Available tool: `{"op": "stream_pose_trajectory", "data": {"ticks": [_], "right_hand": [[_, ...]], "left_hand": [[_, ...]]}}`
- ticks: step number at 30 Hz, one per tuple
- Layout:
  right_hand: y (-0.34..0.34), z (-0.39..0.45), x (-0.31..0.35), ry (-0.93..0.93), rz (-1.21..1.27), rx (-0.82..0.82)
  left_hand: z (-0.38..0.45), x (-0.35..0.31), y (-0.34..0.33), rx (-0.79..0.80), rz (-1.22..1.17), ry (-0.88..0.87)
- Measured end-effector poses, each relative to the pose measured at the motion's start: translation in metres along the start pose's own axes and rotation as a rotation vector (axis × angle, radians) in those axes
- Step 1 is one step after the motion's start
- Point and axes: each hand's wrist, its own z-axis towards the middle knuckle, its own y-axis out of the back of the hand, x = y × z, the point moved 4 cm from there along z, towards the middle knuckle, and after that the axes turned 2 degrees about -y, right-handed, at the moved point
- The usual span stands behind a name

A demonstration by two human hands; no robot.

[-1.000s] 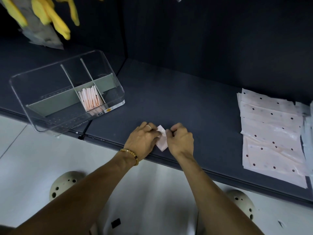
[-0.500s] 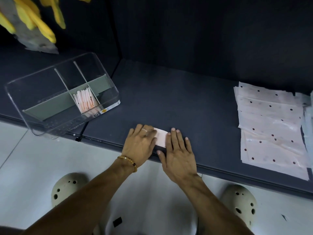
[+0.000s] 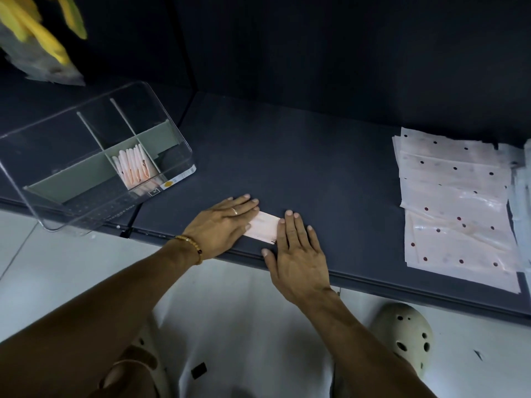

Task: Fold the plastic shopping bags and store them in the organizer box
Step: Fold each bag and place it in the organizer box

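A folded pink plastic bag [image 3: 263, 227] lies flat near the front edge of the dark desk [image 3: 316, 173], forming a narrow strip. The left hand [image 3: 222, 226] rests palm-down on the left end of the strip, with its fingers [image 3: 244, 203] straight, held close together and gripping nothing; a ring is visible on one finger and a beaded bracelet [image 3: 191, 247] sits on the wrist. The right hand [image 3: 297, 251] lies palm-down on the right end of the strip, fingers [image 3: 290, 222] straight and slightly spread, the thumb extended toward the desk edge. Only the middle section of the bag is visible between the two hands. The clear organizer box [image 3: 86, 156] stands at the left of the desk, well apart from the hands, and overhangs the front edge. Its interior is divided by grey-green partitions, and one central compartment holds a row of folded pink bags [image 3: 133, 166] standing on edge. A stack of unfolded pink dotted bags [image 3: 457, 205] lies flat at the right end of the desk. Yellow items [image 3: 37, 33] hang at the upper left. Two cream perforated clogs [image 3: 405, 331] are visible on the pale floor below.
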Motion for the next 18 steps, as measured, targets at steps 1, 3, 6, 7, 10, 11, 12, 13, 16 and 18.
{"op": "stream_pose_trajectory", "data": {"ticks": [1, 3, 6, 7, 10, 11, 12, 13, 16, 18], "right_hand": [[0.000, 0.000, 0.000, 0.000, 0.000, -0.001], [-0.001, 0.000, 0.000, -0.001, 0.007, -0.008], [0.000, -0.001, 0.000, -0.002, 0.021, -0.024], [0.000, -0.002, 0.000, -0.001, 0.023, -0.028], [-0.001, -0.001, -0.001, 0.002, 0.039, -0.010], [-0.001, -0.001, -0.002, 0.004, 0.044, -0.003], [-0.001, -0.001, -0.002, 0.008, 0.050, 0.001], [-0.001, -0.002, -0.002, 0.013, 0.065, 0.001], [0.011, -0.002, -0.001, -0.004, 0.217, -0.055], [0.028, 0.004, 0.000, -0.057, 0.353, -0.127]], "left_hand": [[-0.003, 0.003, 0.001, 0.016, 0.011, 0.016], [-0.005, 0.004, 0.004, 0.015, 0.005, 0.045], [0.001, -0.003, 0.012, -0.069, -0.052, 0.155], [0.005, -0.005, 0.015, -0.107, -0.062, 0.201], [0.017, -0.013, 0.019, -0.101, -0.077, 0.288], [0.021, -0.013, 0.019, -0.078, -0.119, 0.308], [0.024, -0.012, 0.020, -0.052, -0.169, 0.330], [0.027, -0.010, 0.021, -0.024, -0.215, 0.351], [0.027, -0.004, 0.021, 0.040, -0.297, 0.385], [0.019, -0.002, 0.025, 0.025, -0.412, 0.406]]}}
